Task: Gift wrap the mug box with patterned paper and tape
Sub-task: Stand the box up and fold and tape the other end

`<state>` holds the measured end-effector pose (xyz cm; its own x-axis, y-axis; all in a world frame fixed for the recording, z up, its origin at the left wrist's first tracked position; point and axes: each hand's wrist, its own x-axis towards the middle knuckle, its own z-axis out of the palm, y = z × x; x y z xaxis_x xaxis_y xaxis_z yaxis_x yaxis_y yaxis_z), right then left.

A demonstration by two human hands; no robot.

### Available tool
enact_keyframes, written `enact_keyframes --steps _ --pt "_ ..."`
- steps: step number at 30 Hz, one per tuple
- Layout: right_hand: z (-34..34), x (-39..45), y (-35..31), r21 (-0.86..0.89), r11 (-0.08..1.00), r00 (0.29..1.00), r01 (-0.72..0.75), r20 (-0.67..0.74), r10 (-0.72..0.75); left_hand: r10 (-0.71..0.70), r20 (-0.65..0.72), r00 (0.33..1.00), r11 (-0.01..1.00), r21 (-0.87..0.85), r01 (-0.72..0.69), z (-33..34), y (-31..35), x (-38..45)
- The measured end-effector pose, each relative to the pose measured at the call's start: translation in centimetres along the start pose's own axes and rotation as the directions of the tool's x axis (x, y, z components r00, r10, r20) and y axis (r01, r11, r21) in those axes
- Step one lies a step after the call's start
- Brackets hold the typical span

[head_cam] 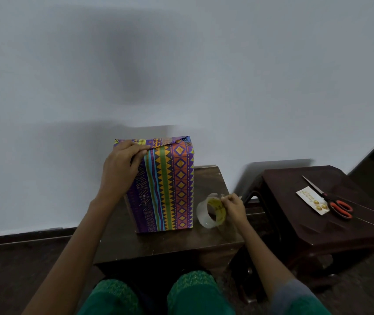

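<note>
The mug box (170, 185) stands upright on a small dark wooden table (213, 237), wrapped in paper with purple, green, orange and yellow bands. My left hand (122, 167) rests on its upper left corner, fingers pressing the folded top flap down. To the right of the box a roll of clear tape (211, 211) with a yellow core stands on edge on the table. My right hand (232, 204) pinches the tape's loose end at the top of the roll.
A second dark table (317, 226) stands to the right, carrying scissors (331, 200) with orange handles and a small white gift tag (311, 200). A pale wall rises behind both tables. My knees in green cloth (195, 294) are below the front edge.
</note>
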<state>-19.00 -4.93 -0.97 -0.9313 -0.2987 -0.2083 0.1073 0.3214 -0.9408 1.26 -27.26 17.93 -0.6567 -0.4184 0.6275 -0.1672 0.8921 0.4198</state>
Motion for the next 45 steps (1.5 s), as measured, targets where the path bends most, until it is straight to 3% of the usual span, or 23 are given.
enact_keyframes --steps 7,10,13,16,21,26,30,41,45 --pt "-2.4 -2.3 0.3 -0.22 0.975 0.992 -0.039 -0.127 0.011 -0.002 0.005 1.0 1.0 -0.007 0.002 -0.2 0.2 -0.4" --pt "-2.1 -3.3 0.8 -0.069 0.993 0.984 -0.092 -0.159 0.08 0.001 0.006 1.0 1.0 -0.011 -0.001 -0.3 0.2 -0.4" --pt "-1.8 -3.5 1.4 0.18 0.961 0.977 -0.211 0.026 0.21 0.009 0.005 1.0 1.0 -0.01 -0.009 -0.3 0.2 -0.4" --pt "-2.1 -4.1 1.3 0.264 0.916 0.947 -0.302 0.194 0.256 0.009 0.005 1.0 1.0 -0.005 -0.009 -0.2 0.1 -0.3" --pt "-2.9 -4.1 0.9 0.328 0.891 0.94 -0.314 0.239 0.243 0.001 0.01 1.0 1.0 -0.001 -0.001 -0.1 0.0 -0.3" --pt "-3.5 -2.0 0.3 0.021 0.986 0.986 -0.168 0.005 0.168 -0.002 0.006 1.0 1.0 -0.003 0.002 -0.2 0.1 -0.4" --pt "-3.8 -0.5 -0.6 -0.22 0.962 0.97 -0.163 0.144 0.198 -0.003 0.015 1.0 1.0 -0.007 0.003 -0.3 0.3 -0.4" --pt "-1.7 0.2 0.5 -0.047 0.918 0.89 -0.394 0.232 0.394 0.003 0.01 1.0 1.0 0.01 -0.003 -0.1 0.2 -0.5" --pt "-0.4 -0.5 2.0 -0.101 0.934 0.908 -0.343 0.218 0.357 0.014 0.01 1.0 1.0 0.006 -0.014 -0.2 0.2 -0.5"
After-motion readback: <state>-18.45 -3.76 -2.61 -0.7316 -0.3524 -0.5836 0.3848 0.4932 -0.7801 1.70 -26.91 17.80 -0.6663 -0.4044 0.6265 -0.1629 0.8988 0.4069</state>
